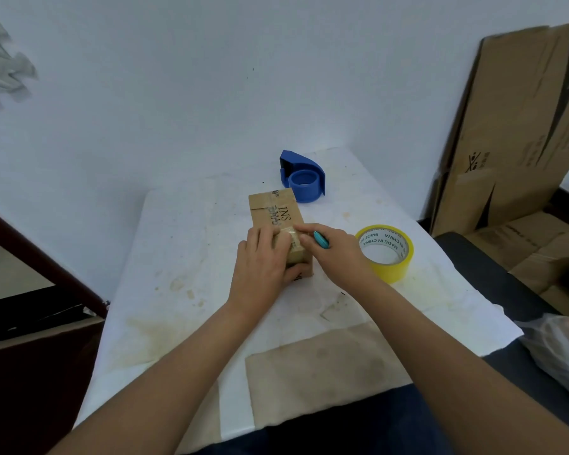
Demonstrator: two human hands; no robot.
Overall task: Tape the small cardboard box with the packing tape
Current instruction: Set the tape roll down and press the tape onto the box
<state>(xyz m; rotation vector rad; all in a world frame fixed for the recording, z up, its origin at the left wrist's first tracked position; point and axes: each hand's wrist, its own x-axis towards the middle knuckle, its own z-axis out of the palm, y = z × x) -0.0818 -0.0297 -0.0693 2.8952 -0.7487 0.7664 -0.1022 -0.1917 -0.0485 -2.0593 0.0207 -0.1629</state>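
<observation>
Fingers of the left hand (260, 257) draped over the small cardboard box (276, 208), thumb hooked round its near end, pinning it steady. Teal cutter (321, 239) clutched in the right hand (332, 254), forefinger out, pressing the tape strip (291, 236) flat. Roll of packing tape (391, 270) parked just beside.

Small brown cardboard box (276, 211) lying lengthwise mid-table, clear tape across top, yellow packing tape roll (385, 252) flat nearby
</observation>
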